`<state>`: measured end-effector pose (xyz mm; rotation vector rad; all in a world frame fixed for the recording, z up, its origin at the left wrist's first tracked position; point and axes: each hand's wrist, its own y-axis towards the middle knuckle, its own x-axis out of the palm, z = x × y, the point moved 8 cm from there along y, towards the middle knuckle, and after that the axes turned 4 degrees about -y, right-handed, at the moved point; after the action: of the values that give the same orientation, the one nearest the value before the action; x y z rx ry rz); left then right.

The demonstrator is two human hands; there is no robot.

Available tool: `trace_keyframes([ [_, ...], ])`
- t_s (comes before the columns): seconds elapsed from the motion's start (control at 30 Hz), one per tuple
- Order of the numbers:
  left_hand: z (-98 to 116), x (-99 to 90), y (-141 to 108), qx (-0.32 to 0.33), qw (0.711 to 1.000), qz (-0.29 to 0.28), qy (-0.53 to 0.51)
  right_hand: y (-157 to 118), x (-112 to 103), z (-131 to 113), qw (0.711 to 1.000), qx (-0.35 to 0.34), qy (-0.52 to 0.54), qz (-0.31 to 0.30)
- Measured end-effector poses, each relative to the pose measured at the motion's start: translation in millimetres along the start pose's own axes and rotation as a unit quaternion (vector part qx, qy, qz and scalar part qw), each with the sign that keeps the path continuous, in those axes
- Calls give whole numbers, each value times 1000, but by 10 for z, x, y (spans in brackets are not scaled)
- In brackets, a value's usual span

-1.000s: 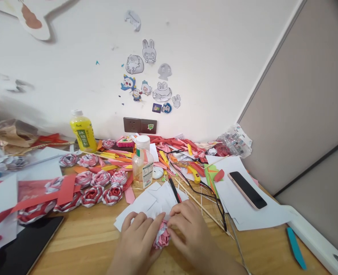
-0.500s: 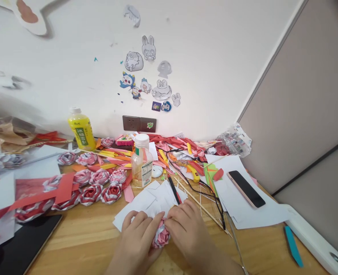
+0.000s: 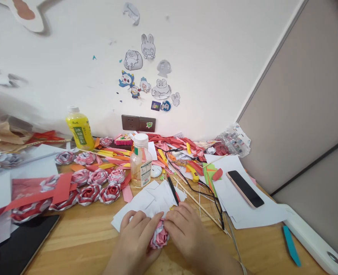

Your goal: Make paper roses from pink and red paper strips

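Observation:
A pink and white paper rose (image 3: 159, 235) is between my two hands, above the wooden table near its front edge. My left hand (image 3: 138, 236) is closed round the rose's left side, with the index finger along its top. From the right, my right hand (image 3: 186, 229) pinches the upper edge of the rose, its fingers curled. Just beyond my hands lie white paper pieces (image 3: 140, 202) and a black pen (image 3: 173, 191). Several finished-looking red, pink and white paper roses (image 3: 110, 193) lie to the left. The underside of the held rose is hidden.
A clear jar (image 3: 141, 164) and a yellow drink bottle (image 3: 81, 131) stand behind. Coloured paper strips (image 3: 171, 145) line the wall. Wooden sticks (image 3: 203, 206), a cable and a phone (image 3: 245, 189) on white sheets are at the right; a dark tablet (image 3: 22, 244) lies left.
The rose has turned slightly between my fingers and shows more of its face. Both hands stay in nearly the same place, and the whole view has shifted slightly.

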<state>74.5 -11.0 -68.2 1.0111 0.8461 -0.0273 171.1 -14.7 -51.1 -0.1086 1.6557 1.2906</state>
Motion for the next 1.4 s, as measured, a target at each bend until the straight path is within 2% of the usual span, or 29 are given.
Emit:
trace_keyframes([
  [0.13, -1, 3, 1, 0, 1000, 2, -1, 26, -27, 74, 999, 31, 40, -9],
  [0.23, 1, -9, 9, -1, 1000, 5, 9, 45, -77, 105, 998, 56, 20, 6],
  [0.37, 18, -26, 20, 7, 1000, 8, 20, 39, -46, 41, 999, 28, -16, 9],
  [0.63, 28, -17, 4, 12, 1000, 9, 26, 6, 31, 34, 1000, 21, -10, -4],
  [0.77, -26, 22, -16, -13, 1000, -4, 27, 10, 52, 2, 1000, 9, -4, -24],
  [0.83, -72, 45, -22, -30, 999, -12, 28, 17, 47, 21, 999, 26, 13, -27],
  [1.03, -171, 83, -50, -60, 997, -24, 30, -8, 46, 164, 983, 133, 113, -50],
  [1.23, -151, 41, -19, -71, 997, -15, 6, -10, 23, 153, 981, 125, 145, -42],
  [1.4, -110, -14, 13, -62, 998, 4, -15, -8, 44, 181, 961, 152, 229, -43],
])
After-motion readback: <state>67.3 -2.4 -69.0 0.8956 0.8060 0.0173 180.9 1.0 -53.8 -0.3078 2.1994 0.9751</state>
